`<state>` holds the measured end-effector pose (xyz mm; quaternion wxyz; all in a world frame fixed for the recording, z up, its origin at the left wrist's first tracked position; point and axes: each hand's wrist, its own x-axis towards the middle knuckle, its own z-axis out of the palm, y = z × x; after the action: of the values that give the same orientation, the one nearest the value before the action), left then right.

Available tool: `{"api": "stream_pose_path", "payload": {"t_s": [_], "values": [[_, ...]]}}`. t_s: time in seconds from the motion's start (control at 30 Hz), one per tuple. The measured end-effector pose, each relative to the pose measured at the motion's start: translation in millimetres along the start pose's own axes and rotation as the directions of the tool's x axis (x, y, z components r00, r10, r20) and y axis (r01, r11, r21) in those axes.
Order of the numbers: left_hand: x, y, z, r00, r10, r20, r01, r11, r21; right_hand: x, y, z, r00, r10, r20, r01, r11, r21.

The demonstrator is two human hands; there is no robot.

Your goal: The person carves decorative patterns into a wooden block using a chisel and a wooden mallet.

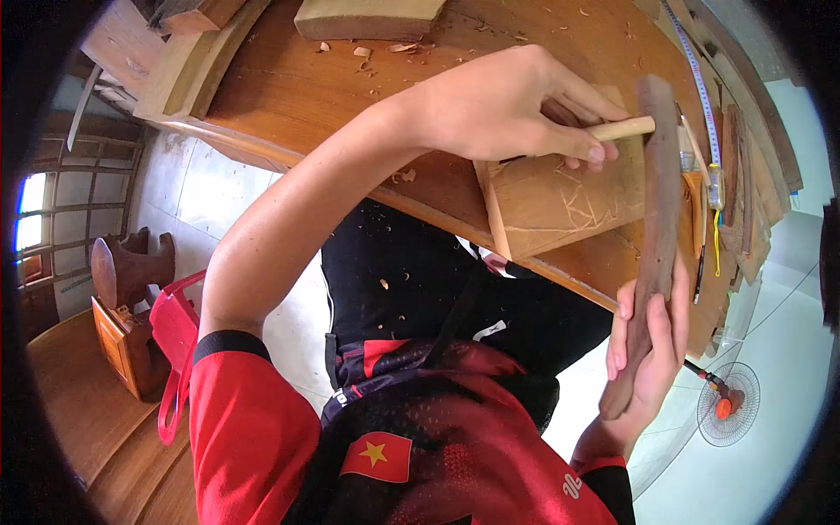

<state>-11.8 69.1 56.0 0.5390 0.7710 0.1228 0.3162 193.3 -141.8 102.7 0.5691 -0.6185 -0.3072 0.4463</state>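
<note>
My left hand point(534, 122) pinches a short pale wooden stick point(623, 129) between thumb and fingers. The stick's far end meets the side of a long, dark, slightly curved wooden piece point(660, 192), near its top. Lower down, my right hand point(649, 341) is wrapped round that dark piece, which stands roughly lengthwise in the view. Beneath my left hand lies a light wooden block point(569, 206) with scratch-like marks on its face, at the edge of the wooden table point(315, 96). Whether the stick's end sits inside the dark piece cannot be made out.
Another wooden block point(367, 17) and curled shavings lie at the back of the table. A tape measure point(715, 188), a pencil-like stick and wood strips lie on the right. A red plastic chair point(175, 328) stands at left, a fan point(728, 404) at lower right.
</note>
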Motion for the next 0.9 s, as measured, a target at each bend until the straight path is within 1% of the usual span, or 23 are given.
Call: {"api": "stream_pose_path", "payload": {"t_s": [0.03, 0.07, 0.17, 0.2, 0.27, 0.3, 0.33, 0.4, 0.43, 0.47, 0.53, 0.57, 0.6, 0.63, 0.67, 0.7, 0.73, 0.77, 0.8, 0.83, 0.87, 0.9], "values": [[0, -2, 0, 1.000, 0.024, -0.002, -0.024, 1.000, 0.008, -1, 0, -2, 0.997, 0.068, 0.046, -0.066, 0.997, -0.051], [-1, -3, -1, 0.999, 0.044, -0.007, -0.044, 0.999, 0.015, 4, 1, -12, 0.999, -0.031, 0.043, 0.029, 0.999, 0.032], [-1, 1, -3, 1.000, 0.001, 0.001, -0.001, 0.990, 0.143, 12, -1, -9, 0.981, -0.186, -0.058, 0.194, 0.943, 0.269], [0, 2, -3, 1.000, 0.009, -0.001, -0.009, 0.990, 0.138, 5, -2, 5, 0.978, -0.120, -0.169, 0.126, 0.992, 0.029], [-1, 1, -3, 1.000, 0.025, -0.006, -0.024, 0.991, 0.129, 0, 1, -2, 0.999, 0.001, -0.047, -0.002, 1.000, -0.029], [-1, 2, -4, 1.000, 0.009, -0.004, -0.009, 0.994, 0.108, -1, 2, -5, 0.998, 0.067, 0.014, -0.066, 0.996, -0.065], [-2, 4, -5, 1.000, -0.009, -0.003, 0.010, 0.996, 0.085, 3, 1, -12, 0.999, -0.023, -0.025, 0.024, 0.999, 0.030], [-5, 2, -3, 0.999, -0.038, -0.015, 0.039, 0.999, 0.033, 13, 0, -16, 0.993, -0.113, -0.017, 0.114, 0.963, 0.245], [-5, 0, -1, 0.999, -0.045, -0.022, 0.045, 0.999, 0.005, 14, -2, -14, 0.987, -0.160, -0.027, 0.159, 0.923, 0.349], [-3, -1, -1, 0.999, -0.046, -0.025, 0.046, 0.999, -0.020, 4, 0, -4, 0.978, -0.127, -0.167, 0.136, 0.990, 0.042], [-1, 6, -3, 0.999, -0.048, 0.015, 0.048, 0.999, 0.016, -2, 0, -7, 0.999, 0.023, -0.042, -0.024, 0.999, -0.027], [-2, 8, -5, 0.998, -0.054, 0.031, 0.053, 0.998, 0.033, -3, 1, -7, 0.994, 0.106, 0.020, -0.105, 0.992, -0.071], [-3, 8, -6, 0.998, -0.062, 0.021, 0.061, 0.997, 0.056, 2, 2, -14, 0.999, 0.004, -0.035, -0.003, 0.999, 0.034], [-4, 7, -5, 0.997, -0.072, 0.012, 0.071, 0.995, 0.075, 5, 3, -15, 0.998, -0.057, -0.035, 0.061, 0.989, 0.132], [-4, 7, -5, 0.997, -0.080, 0.005, 0.079, 0.992, 0.095, 11, 4, -15, 0.992, -0.119, -0.043, 0.125, 0.965, 0.229], [-4, 6, -4, 0.996, -0.084, 0.013, 0.083, 0.995, 0.063, 14, 4, -15, 0.981, -0.182, -0.063, 0.192, 0.926, 0.324], [-3, 4, -4, 0.996, -0.082, 0.026, 0.081, 0.996, 0.034, 5, 4, 4, 0.961, -0.118, -0.251, 0.140, 0.988, 0.069], [-1, 4, -5, 0.996, -0.080, 0.036, 0.080, 0.997, 0.007, 3, 4, 0, 0.987, -0.064, -0.149, 0.070, 0.997, 0.040], [-1, 6, -4, 0.997, -0.064, 0.043, 0.063, 0.998, 0.017, -2, 5, -6, 0.999, 0.001, -0.042, -0.001, 1.000, 0.001], [-1, 7, -5, 0.998, -0.049, 0.046, 0.048, 0.998, 0.027, -4, 6, -9, 0.995, 0.072, 0.064, -0.070, 0.997, -0.046], [-3, 7, -6, 0.998, -0.038, 0.047, 0.036, 0.999, 0.037, -1, 6, -8, 0.998, -0.010, -0.063, 0.011, 1.000, 0.023], [-5, 6, -6, 0.997, -0.064, 0.035, 0.063, 0.997, 0.034, 2, 6, -7, 0.996, -0.033, -0.081, 0.040, 0.996, 0.080]]}}
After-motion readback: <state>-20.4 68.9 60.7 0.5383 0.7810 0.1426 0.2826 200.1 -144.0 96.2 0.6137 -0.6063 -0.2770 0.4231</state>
